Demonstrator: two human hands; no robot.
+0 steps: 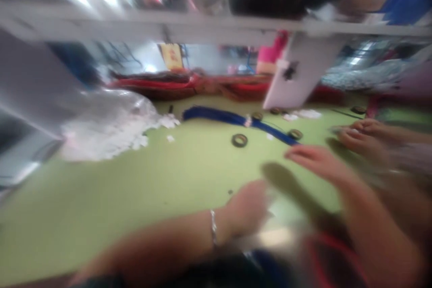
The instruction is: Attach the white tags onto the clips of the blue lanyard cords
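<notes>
Your right hand [317, 162], fingers spread flat, lay nearest the blue bundle [236, 119], whose length ran along the tabletop's [135, 189] far edge; your left hand's [246, 209] grip was too blurred to tell.

A small workshop: green worktable [135, 198] strewn with tape rolls [239, 140], blue wire bundle [232, 119] (all blurred).

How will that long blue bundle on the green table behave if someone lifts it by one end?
The blue bundle lies in a loose curve across the green table, so it probably flops and sags rather than holding stiff. It looks thin, likely light. Its strands may spread, though blur hides whether they are tied.
</notes>
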